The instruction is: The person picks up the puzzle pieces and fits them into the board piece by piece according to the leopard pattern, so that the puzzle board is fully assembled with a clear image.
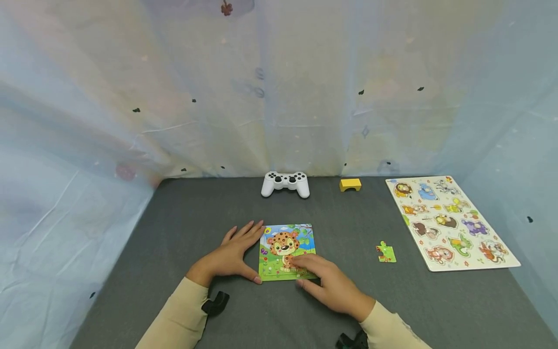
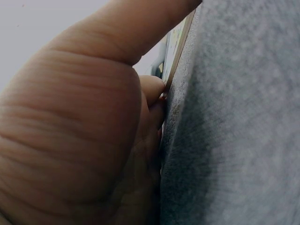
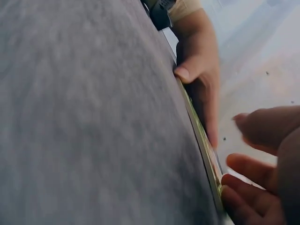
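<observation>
A small square jigsaw puzzle [image 1: 277,267] with a spotted leopard cub on green grass lies flat on the dark table. Along its left side my left hand [image 1: 235,254] is spread, fingertips by the upper left corner and thumb at the lower left one. My right hand [image 1: 329,283] reaches over the lower right part, its fingers on the picture and hiding that corner. In the right wrist view, the right fingers [image 3: 243,194] rest against the puzzle's edge while the thumb is held apart. A loose green jigsaw piece [image 1: 386,252] lies to the right of the puzzle.
At the back of the table are a white game controller [image 1: 285,183] and a yellow arch block [image 1: 350,184]. A large white board with animal pictures [image 1: 453,225] lies at the right. Pale cloth hangs [image 1: 305,97] behind and beside the grey tabletop [image 1: 187,203].
</observation>
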Motion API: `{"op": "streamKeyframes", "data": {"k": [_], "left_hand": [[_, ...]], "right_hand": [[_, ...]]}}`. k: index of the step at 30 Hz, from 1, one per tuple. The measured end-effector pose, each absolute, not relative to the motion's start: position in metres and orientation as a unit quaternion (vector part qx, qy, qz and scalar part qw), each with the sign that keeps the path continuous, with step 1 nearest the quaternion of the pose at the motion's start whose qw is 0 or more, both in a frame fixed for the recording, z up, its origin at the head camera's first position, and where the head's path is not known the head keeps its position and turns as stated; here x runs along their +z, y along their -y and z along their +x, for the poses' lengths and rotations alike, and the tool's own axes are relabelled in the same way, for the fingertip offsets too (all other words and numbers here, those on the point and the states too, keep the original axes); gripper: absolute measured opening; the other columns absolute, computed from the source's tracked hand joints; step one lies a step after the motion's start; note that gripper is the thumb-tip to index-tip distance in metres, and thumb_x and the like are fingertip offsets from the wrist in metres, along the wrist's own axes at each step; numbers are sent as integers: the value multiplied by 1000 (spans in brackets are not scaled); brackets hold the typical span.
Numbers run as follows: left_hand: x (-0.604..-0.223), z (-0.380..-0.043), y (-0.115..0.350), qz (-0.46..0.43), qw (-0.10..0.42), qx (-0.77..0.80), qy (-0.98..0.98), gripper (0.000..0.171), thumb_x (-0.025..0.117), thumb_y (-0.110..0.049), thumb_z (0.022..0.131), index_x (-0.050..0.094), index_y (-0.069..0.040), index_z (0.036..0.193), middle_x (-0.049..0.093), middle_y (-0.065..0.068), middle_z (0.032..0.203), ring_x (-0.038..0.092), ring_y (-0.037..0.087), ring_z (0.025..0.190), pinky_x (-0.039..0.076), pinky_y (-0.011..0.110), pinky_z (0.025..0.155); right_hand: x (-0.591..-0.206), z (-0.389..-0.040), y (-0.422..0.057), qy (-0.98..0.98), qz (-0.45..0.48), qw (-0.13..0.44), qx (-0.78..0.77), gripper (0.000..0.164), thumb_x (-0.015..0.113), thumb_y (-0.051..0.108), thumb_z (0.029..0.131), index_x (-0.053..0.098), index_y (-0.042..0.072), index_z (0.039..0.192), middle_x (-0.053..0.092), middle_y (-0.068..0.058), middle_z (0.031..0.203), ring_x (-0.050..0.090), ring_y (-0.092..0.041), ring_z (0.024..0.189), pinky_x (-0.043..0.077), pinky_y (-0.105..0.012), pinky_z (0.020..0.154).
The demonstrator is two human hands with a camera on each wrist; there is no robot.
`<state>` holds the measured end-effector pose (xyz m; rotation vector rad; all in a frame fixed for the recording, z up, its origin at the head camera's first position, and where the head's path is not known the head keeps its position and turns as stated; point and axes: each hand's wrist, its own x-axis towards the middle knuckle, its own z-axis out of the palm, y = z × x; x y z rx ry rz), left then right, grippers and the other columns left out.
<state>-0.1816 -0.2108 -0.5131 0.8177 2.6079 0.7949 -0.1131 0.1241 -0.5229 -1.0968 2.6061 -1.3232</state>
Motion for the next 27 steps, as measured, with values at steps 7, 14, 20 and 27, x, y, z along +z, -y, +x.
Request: {"op": "streamKeyframes", "data": {"k": [7,14,20,27], "left_hand": [[-510,-181,210,285,151,284,-903,140,98,-65,70,21,-14,176,10,3,181,3,30,166,-7,64,125],[-510,-181,211,283,152,282,-904,141,98,-65,70,20,-16,176,9,1,181,1,27,166,-8,62,126],[-511,-182,211,280,153,278,-906,142,98,-67,69,19,-17,176,8,-1,182,0,26,166,-8,62,126],[-513,-182,212,281,152,276,-907,142,97,-68,69,19,-17,176,8,-1,181,0,25,166,-8,61,126]], "right_hand": [[-524,-113,-138,-815,-298,-18,-497,42,78,14,105,69,8,145,68,-4,140,68,-24,123,60,-41,94],[-526,-114,-160,-798,-250,-11,-548,44,76,12,105,66,4,147,68,-12,137,67,-30,126,62,-39,91],[-526,-116,-187,-784,-222,-13,-580,48,71,7,107,59,-1,152,66,-17,143,65,-31,129,60,-35,91],[-521,-121,-215,-752,-226,-40,-618,44,50,-1,114,49,-8,157,61,-30,144,64,-26,130,57,-29,96]]}}
